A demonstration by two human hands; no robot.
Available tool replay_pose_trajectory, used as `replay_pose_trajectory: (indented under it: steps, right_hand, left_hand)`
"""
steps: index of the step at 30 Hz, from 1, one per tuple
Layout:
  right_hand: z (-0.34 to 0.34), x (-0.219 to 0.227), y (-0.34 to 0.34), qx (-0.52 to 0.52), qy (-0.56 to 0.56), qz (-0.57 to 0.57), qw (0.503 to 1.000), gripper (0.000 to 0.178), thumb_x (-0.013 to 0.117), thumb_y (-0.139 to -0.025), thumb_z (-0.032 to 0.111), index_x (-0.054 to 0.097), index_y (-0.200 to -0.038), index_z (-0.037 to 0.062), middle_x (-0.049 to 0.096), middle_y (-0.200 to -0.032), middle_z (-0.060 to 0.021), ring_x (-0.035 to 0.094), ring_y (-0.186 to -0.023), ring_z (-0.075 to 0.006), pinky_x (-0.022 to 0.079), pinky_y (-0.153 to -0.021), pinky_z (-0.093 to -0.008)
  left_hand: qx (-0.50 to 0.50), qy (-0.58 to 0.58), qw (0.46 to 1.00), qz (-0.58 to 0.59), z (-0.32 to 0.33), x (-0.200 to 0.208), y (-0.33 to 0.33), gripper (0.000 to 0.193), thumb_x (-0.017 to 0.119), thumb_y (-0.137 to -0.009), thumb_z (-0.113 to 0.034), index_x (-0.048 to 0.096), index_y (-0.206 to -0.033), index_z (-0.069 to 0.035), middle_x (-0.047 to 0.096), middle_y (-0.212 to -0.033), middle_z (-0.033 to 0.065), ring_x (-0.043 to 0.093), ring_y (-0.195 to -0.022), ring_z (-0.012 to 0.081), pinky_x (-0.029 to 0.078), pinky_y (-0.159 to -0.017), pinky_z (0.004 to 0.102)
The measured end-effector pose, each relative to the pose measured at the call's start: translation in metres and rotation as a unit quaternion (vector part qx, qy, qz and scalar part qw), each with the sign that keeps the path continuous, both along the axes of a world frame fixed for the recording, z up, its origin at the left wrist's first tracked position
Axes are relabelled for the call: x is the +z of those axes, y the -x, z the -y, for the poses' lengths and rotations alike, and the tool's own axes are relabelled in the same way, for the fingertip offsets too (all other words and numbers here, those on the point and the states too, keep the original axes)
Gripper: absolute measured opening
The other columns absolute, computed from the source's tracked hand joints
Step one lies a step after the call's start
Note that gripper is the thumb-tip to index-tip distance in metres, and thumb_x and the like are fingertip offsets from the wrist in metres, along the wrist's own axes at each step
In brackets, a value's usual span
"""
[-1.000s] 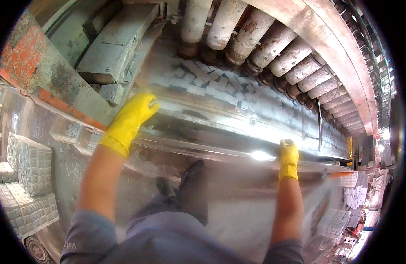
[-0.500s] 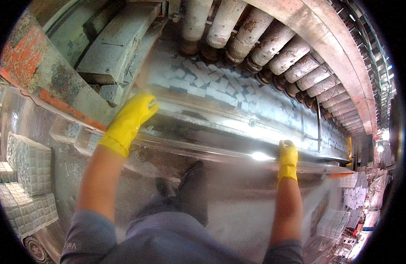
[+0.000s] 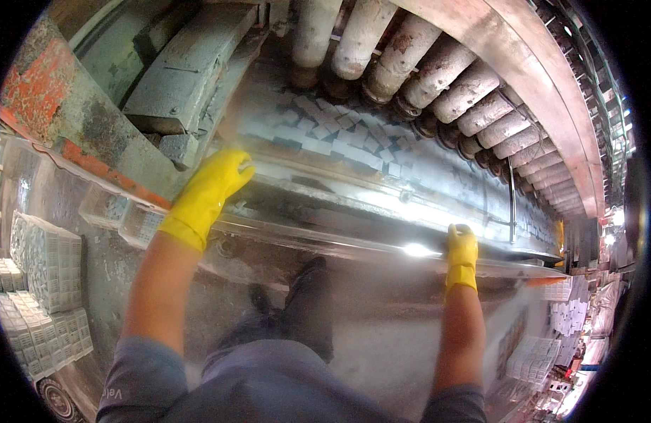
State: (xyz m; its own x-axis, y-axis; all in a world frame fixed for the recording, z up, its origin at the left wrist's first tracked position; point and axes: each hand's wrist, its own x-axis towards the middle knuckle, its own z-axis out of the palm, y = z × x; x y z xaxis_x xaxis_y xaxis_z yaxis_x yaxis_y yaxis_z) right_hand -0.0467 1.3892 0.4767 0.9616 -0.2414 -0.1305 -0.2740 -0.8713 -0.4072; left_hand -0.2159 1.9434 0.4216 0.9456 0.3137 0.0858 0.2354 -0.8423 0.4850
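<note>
My left hand [image 3: 209,194], in a yellow rubber glove, rests at the left end of the machine's near edge. Its fingers are curled, and whatever lies within them is hidden. Farther right, my right hand [image 3: 462,255], gloved the same way, is closed over the long wet metal rail [image 3: 325,240] along the machine's front. Beyond both hands a wet bed carries many small pale rectangular tiles [image 3: 332,130], loosely scattered and slightly blurred. Neither hand touches them.
A row of thick, stained rollers [image 3: 403,56] hangs above the bed's far side. A grey metal housing [image 3: 188,67] and an orange-edged beam [image 3: 86,120] stand at the left. Stacked white crates [image 3: 47,264] are on the floor at left, more crates [image 3: 533,356] at right.
Both hands stay where they were. The tiles have shifted very slightly to the right, and the marks on the rollers look different.
</note>
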Motion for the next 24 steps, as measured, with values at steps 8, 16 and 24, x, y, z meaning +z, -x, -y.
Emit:
replay_pose_trajectory:
  steps: [8, 16, 24]
  right_hand:
    - [0.002, -0.006, -0.004, 0.014, 0.014, 0.008, 1.0, 0.035, 0.069, -0.093, 0.037, 0.072, -0.113, 0.0082, 0.073, -0.088, -0.0111, 0.072, -0.066, -0.0272, 0.061, -0.051, -0.0401]
    - [0.001, -0.003, -0.003, 0.006, 0.005, -0.012, 1.0, 0.036, 0.069, -0.093, 0.037, 0.072, -0.114, 0.008, 0.074, -0.091, -0.0099, 0.073, -0.066, -0.026, 0.061, -0.051, -0.0384]
    - [0.003, -0.003, -0.002, 0.006, 0.005, -0.01, 1.0, 0.034, 0.067, -0.094, 0.035, 0.071, -0.115, 0.0081, 0.076, -0.092, -0.0093, 0.073, -0.067, -0.0257, 0.061, -0.051, -0.0382]
  left_hand:
    - [0.005, -0.007, 1.0, -0.012, 0.001, 0.004, 0.001, 0.038, 0.074, -0.087, -0.031, 0.074, -0.114, -0.005, 0.073, -0.111, 0.0201, 0.067, -0.108, 0.0383, 0.051, -0.096, 0.046]
    - [-0.001, -0.012, 1.0, -0.027, 0.0, 0.004, 0.001, 0.039, 0.073, -0.088, -0.032, 0.073, -0.116, -0.005, 0.072, -0.115, 0.0191, 0.065, -0.113, 0.0379, 0.049, -0.099, 0.0461]
    - [0.011, 0.003, 0.999, -0.045, 0.004, 0.006, 0.0, 0.039, 0.071, -0.089, -0.032, 0.072, -0.118, -0.006, 0.069, -0.123, 0.019, 0.061, -0.119, 0.0378, 0.047, -0.104, 0.0468]
